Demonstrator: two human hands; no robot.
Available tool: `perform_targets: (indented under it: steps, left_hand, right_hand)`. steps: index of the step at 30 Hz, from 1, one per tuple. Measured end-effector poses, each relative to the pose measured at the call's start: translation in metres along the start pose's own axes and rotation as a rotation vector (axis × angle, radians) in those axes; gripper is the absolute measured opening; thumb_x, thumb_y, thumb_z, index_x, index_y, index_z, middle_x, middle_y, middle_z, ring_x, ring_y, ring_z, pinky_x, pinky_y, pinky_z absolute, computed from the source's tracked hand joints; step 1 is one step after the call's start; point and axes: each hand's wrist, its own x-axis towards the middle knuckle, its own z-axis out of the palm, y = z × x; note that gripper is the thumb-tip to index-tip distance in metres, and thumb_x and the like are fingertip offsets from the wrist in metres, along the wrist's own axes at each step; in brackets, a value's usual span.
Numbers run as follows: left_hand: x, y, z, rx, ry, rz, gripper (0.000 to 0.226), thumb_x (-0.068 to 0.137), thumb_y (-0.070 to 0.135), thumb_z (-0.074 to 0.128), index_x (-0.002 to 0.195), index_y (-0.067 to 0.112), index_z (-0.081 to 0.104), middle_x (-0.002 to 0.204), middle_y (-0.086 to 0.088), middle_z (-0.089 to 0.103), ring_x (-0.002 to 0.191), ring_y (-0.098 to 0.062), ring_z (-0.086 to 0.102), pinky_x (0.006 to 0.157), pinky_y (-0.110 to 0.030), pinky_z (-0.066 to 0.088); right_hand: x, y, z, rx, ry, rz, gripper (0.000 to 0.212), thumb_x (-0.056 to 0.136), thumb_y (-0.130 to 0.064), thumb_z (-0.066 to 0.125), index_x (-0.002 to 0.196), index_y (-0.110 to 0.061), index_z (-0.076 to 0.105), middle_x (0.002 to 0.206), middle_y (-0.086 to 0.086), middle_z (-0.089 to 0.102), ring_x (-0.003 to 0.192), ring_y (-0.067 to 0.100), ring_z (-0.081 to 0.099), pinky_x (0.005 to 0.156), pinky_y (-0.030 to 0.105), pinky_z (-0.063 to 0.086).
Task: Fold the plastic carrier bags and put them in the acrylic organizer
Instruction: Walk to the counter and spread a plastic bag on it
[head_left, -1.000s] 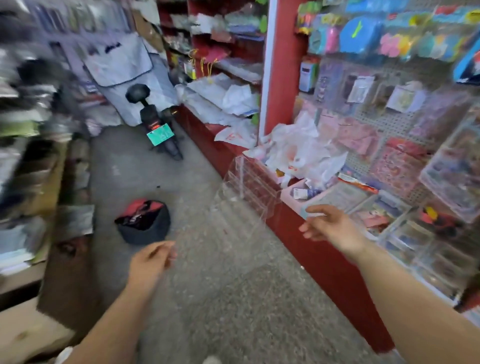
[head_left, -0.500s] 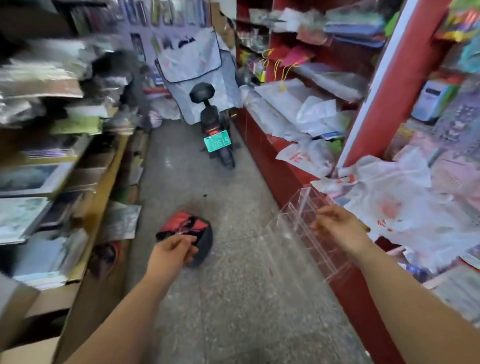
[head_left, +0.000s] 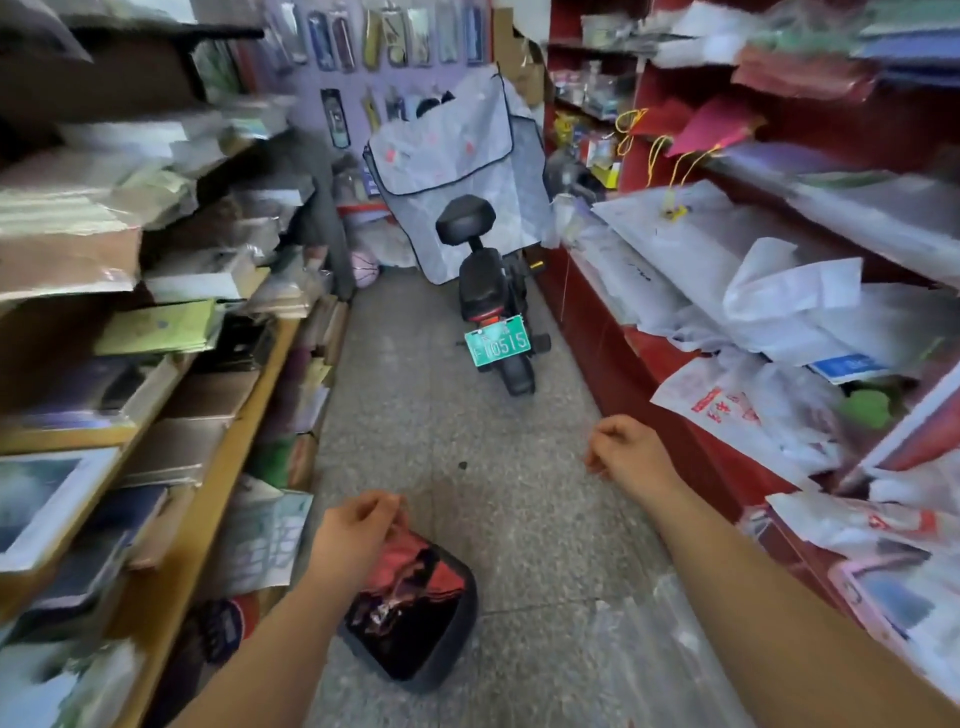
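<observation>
Shop aisle, carrier bags on counter, right of curled fingers.

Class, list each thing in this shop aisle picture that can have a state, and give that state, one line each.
left hand: pinching, seemingly a clear plastic bag
right hand: fingers curled, seemingly gripping the same bag
white carrier bags: crumpled, unfolded, heaped on the red counter
scooter: parked upright, front covered
black and red bag: lying on the floor
</observation>
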Motion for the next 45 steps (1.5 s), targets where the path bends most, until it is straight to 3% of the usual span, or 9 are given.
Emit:
perform_targets:
  steps: [5,10,14,20,26,29,33,37,45]
  left_hand:
    - [0.090,0.041,0.024,-0.029,-0.044,0.012,0.027,0.092,0.004,0.048,0.070,0.010,0.062,0.049,0.006,0.059,0.044,-0.002,0.052,0.052,-0.014,0.046]
    - [0.172,0.064,0.038,-0.036,-0.132,0.063,0.020,0.093,0.002,0.045,0.085,0.004,0.063,0.061,-0.001,0.058,0.041,0.001,0.051,0.047,-0.007,0.039]
    - [0.231,0.078,0.050,-0.014,-0.272,0.060,0.029,0.094,-0.001,0.043,0.073,0.009,0.059,0.058,-0.002,0.055,0.037,0.003,0.048,0.044,-0.006,0.037]
    - [0.295,0.102,0.090,0.068,-0.432,0.094,0.031,0.094,0.006,0.046,0.067,0.017,0.057,0.066,-0.003,0.057,0.059,-0.014,0.047,0.052,-0.016,0.042]
    - [0.314,0.135,0.195,0.113,-0.614,0.188,0.032,0.092,0.002,0.047,0.067,0.016,0.058,0.062,-0.002,0.055,0.050,-0.007,0.048,0.048,-0.008,0.039]
    - [0.312,0.148,0.250,0.151,-0.676,0.179,0.031,0.093,0.005,0.048,0.068,0.018,0.059,0.062,-0.001,0.056,0.053,-0.010,0.047,0.051,-0.013,0.040]
    - [0.307,0.156,0.318,0.160,-0.721,0.169,0.032,0.092,0.002,0.048,0.066,0.015,0.060,0.060,-0.002,0.059,0.050,-0.010,0.049,0.047,-0.009,0.040]
    - [0.292,0.166,0.371,0.219,-0.861,0.201,0.033,0.092,0.002,0.049,0.065,0.017,0.062,0.058,0.001,0.059,0.038,0.001,0.049,0.048,-0.010,0.040]
    - [0.284,0.184,0.434,0.326,-0.987,0.239,0.019,0.094,0.010,0.048,0.082,0.010,0.062,0.067,0.001,0.059,0.051,-0.004,0.051,0.047,-0.007,0.040]
  right_hand:
    - [0.093,-0.036,0.026,-0.017,-0.045,-0.013,0.029,0.091,0.001,0.048,0.068,-0.016,0.045,0.060,0.006,0.052,0.033,-0.004,0.048,0.039,0.006,0.035]
    - [0.150,-0.051,0.031,-0.009,0.009,0.013,0.027,0.090,0.003,0.046,0.070,-0.015,0.048,0.059,0.005,0.053,0.034,-0.004,0.048,0.039,0.006,0.035]
    - [0.181,-0.048,0.035,0.039,0.149,0.076,0.025,0.090,0.001,0.047,0.071,-0.015,0.050,0.059,0.005,0.055,0.035,-0.001,0.048,0.042,0.009,0.038]
    - [0.209,-0.042,0.027,0.062,0.292,0.150,0.025,0.091,-0.001,0.048,0.071,-0.015,0.051,0.058,0.003,0.057,0.036,-0.002,0.050,0.043,0.011,0.039]
    - [0.252,-0.025,-0.027,0.135,0.371,0.190,0.022,0.091,0.000,0.047,0.073,-0.012,0.052,0.061,0.006,0.056,0.037,-0.003,0.051,0.043,0.010,0.043]
    - [0.270,-0.009,-0.064,0.166,0.371,0.216,0.023,0.091,0.000,0.047,0.072,-0.013,0.051,0.060,0.006,0.056,0.038,-0.002,0.052,0.046,0.011,0.045]
    - [0.289,0.011,-0.117,0.177,0.400,0.275,0.023,0.090,-0.001,0.047,0.072,-0.014,0.052,0.060,0.004,0.057,0.051,0.010,0.054,0.056,0.020,0.047]
    - [0.298,0.024,-0.158,0.200,0.460,0.311,0.020,0.090,0.000,0.049,0.074,-0.011,0.051,0.060,0.005,0.054,0.036,-0.003,0.050,0.040,0.009,0.038]
    - [0.288,0.055,-0.207,0.169,0.569,0.406,0.010,0.091,0.001,0.046,0.086,-0.006,0.053,0.064,0.004,0.056,0.036,-0.005,0.049,0.041,0.008,0.038]
